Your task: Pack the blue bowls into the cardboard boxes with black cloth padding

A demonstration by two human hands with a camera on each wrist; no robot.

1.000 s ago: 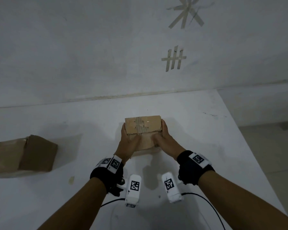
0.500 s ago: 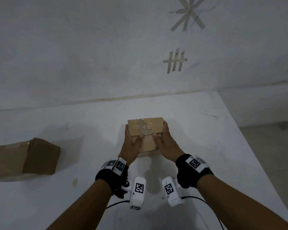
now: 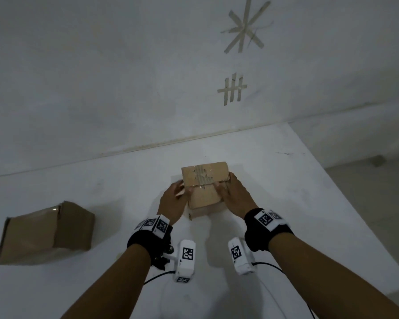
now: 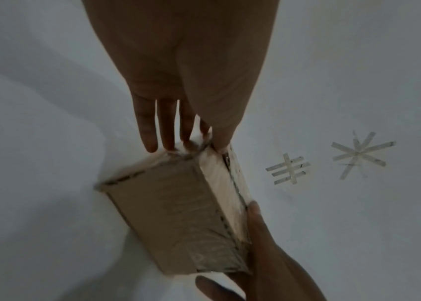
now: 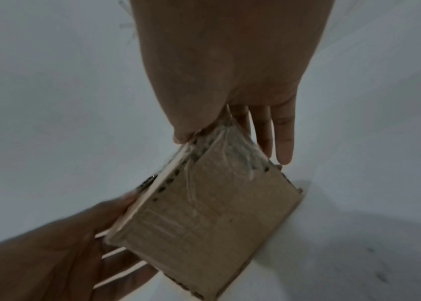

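A small taped cardboard box (image 3: 203,187) sits near the middle of the white table (image 3: 297,203), closed, so its contents are hidden. My left hand (image 3: 174,199) is at its left end: straight fingers touch the end and the thumb lies on the top edge (image 4: 194,142). My right hand (image 3: 232,192) grips the right end, thumb on top and fingers down the side (image 5: 230,122). The wrist views show the box (image 4: 178,213) (image 5: 204,220) between both hands. No blue bowl or black cloth is in view.
A larger brown cardboard box (image 3: 46,233) lies on its side at the table's left. The wall runs close behind the small box, with tape marks (image 3: 233,89) on it. The table's right edge (image 3: 355,217) drops to the floor.
The small box has turned slightly and shifted a little right between my hands. My left fingers have loosened along its left end.
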